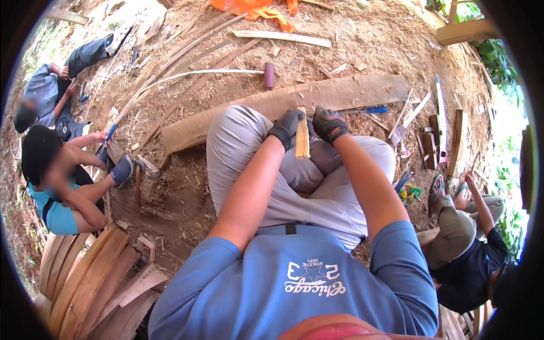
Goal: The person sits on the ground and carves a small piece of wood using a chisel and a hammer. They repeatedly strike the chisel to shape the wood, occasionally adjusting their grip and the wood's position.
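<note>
1. The gloved left hand [288, 128] is closed around the middle and far part of a short wood strip [302, 146], with its fingers bent on the left side. The gloved right hand [330, 123] is curled like a fist, just to the right of it; I cannot tell whether it pinches the wood or some tool.

2. The wood strip is above the person's lap, between the legs of the grey trousers [345, 190]. Its near end is free and points toward the body; its far end comes out just past the left hand.

3. In my judgement, the strip is light and one hand can carry it easily. It seems stiff, but it is thin, so it may split along the grain if it is bent strongly.

4. The cut surface is probably dry and not slippery, though splinters are possible, so the gloves should help. The best hold is probably on the two long edges, near the middle, with fingers away from any blade.

5. Beyond the hands lies a long curved plank [277, 102]; a blue-handled tool [377, 110] rests to the right.
</note>
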`<state>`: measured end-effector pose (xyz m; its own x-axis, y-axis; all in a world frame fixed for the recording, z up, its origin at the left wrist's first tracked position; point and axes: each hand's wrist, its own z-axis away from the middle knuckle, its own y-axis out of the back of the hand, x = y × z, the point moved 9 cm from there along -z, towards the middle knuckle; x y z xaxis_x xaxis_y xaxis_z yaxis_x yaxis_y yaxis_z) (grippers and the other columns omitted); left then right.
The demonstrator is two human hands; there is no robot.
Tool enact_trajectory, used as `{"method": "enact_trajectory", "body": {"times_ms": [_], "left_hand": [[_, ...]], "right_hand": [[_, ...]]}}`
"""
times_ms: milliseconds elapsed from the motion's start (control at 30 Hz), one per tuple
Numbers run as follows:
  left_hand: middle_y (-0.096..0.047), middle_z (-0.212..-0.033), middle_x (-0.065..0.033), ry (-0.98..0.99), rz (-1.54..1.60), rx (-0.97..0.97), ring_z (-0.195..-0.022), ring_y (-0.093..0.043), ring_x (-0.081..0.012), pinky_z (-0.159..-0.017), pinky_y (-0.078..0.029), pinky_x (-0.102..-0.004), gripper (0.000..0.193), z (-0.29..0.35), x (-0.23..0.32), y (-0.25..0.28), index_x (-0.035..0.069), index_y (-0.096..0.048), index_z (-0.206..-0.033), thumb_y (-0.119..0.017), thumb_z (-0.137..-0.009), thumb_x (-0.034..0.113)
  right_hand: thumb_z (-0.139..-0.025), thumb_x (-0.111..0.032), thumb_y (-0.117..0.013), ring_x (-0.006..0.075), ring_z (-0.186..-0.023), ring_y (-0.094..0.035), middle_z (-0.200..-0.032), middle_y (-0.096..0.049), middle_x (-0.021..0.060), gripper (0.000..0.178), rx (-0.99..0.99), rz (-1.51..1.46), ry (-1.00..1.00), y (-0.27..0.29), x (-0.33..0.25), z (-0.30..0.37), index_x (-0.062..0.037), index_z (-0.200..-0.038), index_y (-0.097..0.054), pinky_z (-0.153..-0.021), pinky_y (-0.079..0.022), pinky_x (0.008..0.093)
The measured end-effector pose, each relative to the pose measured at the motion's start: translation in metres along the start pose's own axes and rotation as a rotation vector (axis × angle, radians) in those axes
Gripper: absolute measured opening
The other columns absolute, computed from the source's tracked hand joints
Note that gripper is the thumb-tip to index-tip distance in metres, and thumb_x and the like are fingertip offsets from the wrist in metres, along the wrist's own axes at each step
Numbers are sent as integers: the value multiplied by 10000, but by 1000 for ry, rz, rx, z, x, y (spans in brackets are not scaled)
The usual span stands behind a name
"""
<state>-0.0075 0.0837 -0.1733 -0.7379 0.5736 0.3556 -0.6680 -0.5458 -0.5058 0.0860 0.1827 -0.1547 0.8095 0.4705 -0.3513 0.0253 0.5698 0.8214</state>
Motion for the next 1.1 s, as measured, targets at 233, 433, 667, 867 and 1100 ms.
{"method": "enact_trajectory", "body": {"times_ms": [233,433,667,867,1100], "left_hand": [[-721,-876,-157,23,-243,-51,-666,-699,-249,-577,-586,-372,303,30,41,6,-3,-650,-1025,-519,-1076,266],[-670,-804,-148,81,-417,41,-603,-650,-258,-568,-561,-396,241,20,67,9,-13,-613,-1013,-554,-1034,219],[-686,-828,-144,59,-535,-141,-620,-674,-259,-570,-572,-370,234,24,65,19,-31,-639,-1025,-647,-933,183],[-721,-877,-137,108,-736,-171,-619,-674,-190,-514,-550,-296,257,60,73,-20,-20,-696,-1023,-577,-1012,208],[-729,-1099,-160,-554,-738,103,-1007,-723,-240,-863,-597,-341,486,160,134,-16,-34,-640,-1270,-487,-1115,401]], "right_hand": [[-1039,-293,-468,470,-983,-696,-1056,-726,254,306,227,-206,-70,66,-49,35,-38,-1084,-630,-819,-531,570],[-1008,-233,-475,460,-976,-706,-1048,-730,263,264,170,-199,-160,3,-34,20,-32,-1124,-601,-833,-539,574],[-1015,-271,-524,459,-990,-701,-1079,-725,269,339,360,-404,-102,17,-48,52,-72,-1283,-583,-865,-538,567],[-1016,-321,-560,384,-1011,-718,-1081,-751,188,378,335,-336,73,-3,-42,19,-188,-1363,-635,-871,-557,505],[-1019,-332,-560,383,-982,-725,-1039,-754,182,299,319,-299,8,-14,-48,16,-195,-1261,-670,-831,-561,509]]}}
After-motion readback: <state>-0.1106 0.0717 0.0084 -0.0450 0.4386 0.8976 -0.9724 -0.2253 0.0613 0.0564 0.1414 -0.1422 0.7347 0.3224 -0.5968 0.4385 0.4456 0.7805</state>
